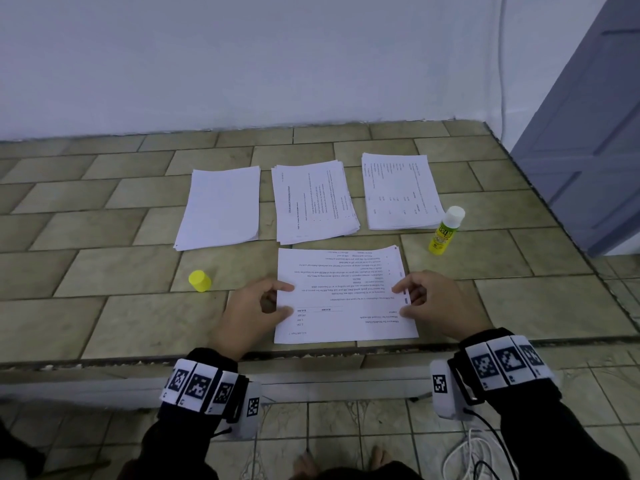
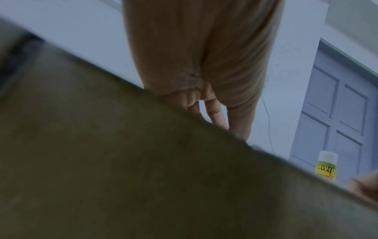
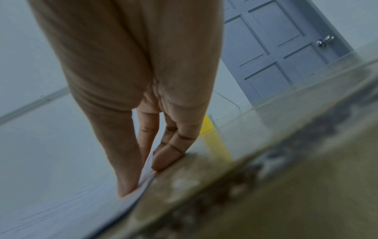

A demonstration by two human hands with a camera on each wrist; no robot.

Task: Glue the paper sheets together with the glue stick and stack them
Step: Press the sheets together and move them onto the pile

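A printed paper sheet (image 1: 346, 296) lies flat at the tiled table's front edge, text upside down to me. My left hand (image 1: 287, 299) holds its left edge with thumb and forefinger. My right hand (image 1: 401, 301) pinches its right edge; in the right wrist view the right hand (image 3: 141, 179) has its thumb on top and the paper (image 3: 51, 161) curls up against the fingers. The yellow glue stick (image 1: 445, 230) stands upright and uncapped at the right, apart from both hands. Its yellow cap (image 1: 200, 280) lies left of the sheet. In the left wrist view the table hides most of my left hand (image 2: 220, 122).
Three paper stacks lie in a row behind the sheet: a blank one (image 1: 218, 207), a printed middle one (image 1: 315, 202) and a printed right one (image 1: 401, 192). A white wall backs the tiled table (image 1: 104, 323). A grey door (image 1: 588, 150) stands right; cables (image 1: 478, 452) lie on the floor.
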